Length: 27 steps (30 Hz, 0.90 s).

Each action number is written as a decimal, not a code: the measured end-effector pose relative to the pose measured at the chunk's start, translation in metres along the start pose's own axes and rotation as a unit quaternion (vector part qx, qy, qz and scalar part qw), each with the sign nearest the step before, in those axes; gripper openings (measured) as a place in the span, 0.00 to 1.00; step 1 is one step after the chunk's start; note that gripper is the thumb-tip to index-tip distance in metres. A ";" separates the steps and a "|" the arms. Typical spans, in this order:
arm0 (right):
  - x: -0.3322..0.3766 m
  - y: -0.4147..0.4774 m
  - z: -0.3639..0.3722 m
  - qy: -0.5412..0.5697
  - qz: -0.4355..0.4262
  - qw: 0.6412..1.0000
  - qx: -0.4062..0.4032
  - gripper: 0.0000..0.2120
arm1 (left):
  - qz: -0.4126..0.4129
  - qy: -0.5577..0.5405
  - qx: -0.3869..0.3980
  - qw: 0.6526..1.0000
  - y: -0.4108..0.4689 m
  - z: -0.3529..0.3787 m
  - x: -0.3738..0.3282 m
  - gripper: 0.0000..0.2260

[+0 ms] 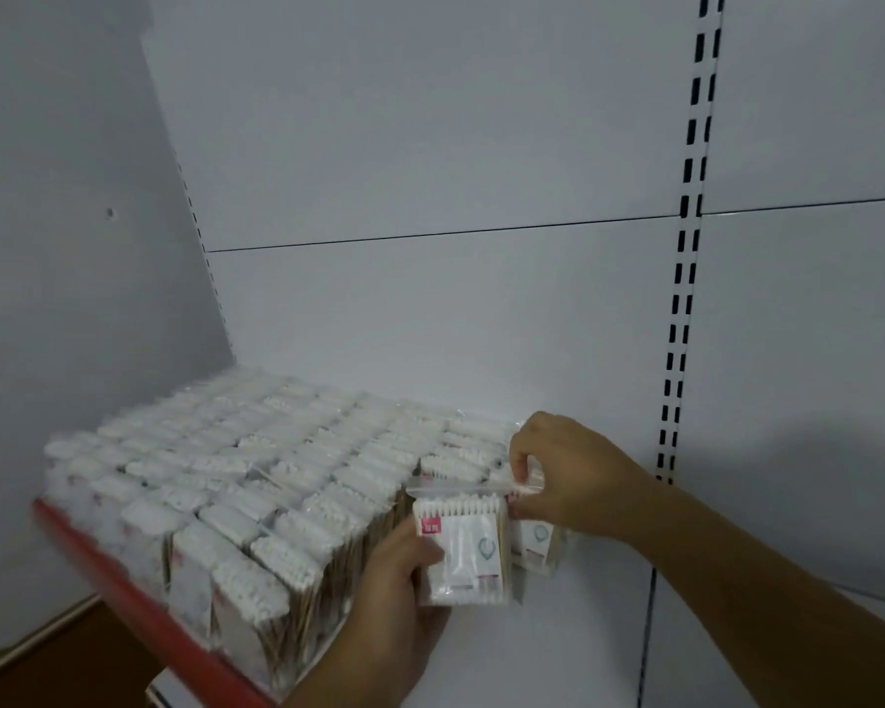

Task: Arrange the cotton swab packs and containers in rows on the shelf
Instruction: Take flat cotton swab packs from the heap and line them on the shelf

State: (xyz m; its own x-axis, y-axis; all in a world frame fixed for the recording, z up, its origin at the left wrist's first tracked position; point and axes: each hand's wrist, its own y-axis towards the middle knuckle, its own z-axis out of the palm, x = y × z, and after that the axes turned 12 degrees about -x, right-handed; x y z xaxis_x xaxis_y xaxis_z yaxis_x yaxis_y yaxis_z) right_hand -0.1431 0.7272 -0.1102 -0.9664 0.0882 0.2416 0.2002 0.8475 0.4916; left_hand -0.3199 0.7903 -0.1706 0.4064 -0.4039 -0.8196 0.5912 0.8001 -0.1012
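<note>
The pack (463, 549) stands upright at the right end of the stocked rows (256, 482), just past the last full row and towards the front of the shelf (139, 600). Its white swab tips are on top and a red label sits at its upper left corner. The left hand (389, 595) grips it from the left and below, with the thumb across the front face and the fingers curled behind. The right hand (568, 477) comes in from the right and pinches the right end of the pack's clear top strip between thumb and fingertips. A second pack (537, 541) stands just behind and to the right, partly hidden by the first and under the right hand; whether the two touch cannot be told. The rows fill the left part of the shelf, back to the grey panel (430, 145). The shelf's front edge is red. A slotted upright (685, 247) runs down the panel to the right.
</note>
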 end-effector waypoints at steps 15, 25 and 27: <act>0.036 -0.007 -0.003 0.064 -0.007 0.994 -0.089 0.09 | 0.191 0.101 -0.058 0.975 0.006 -0.004 0.015 0.22; 0.047 0.013 0.049 -0.030 -0.014 0.986 -0.162 0.10 | 0.409 0.417 -0.178 0.792 0.007 -0.005 0.015 0.11; 0.050 0.015 0.052 -0.050 -0.031 0.989 -0.136 0.10 | 0.312 0.414 -0.150 0.842 0.011 -0.008 0.011 0.07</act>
State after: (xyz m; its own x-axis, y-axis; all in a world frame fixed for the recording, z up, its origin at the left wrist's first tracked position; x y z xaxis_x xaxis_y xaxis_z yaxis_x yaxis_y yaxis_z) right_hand -0.1965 0.7711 -0.1343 -0.9865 0.1043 0.1264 0.1634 0.6817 0.7131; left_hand -0.3147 0.7988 -0.1851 -0.1266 0.4856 -0.8650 0.1897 0.8678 0.4594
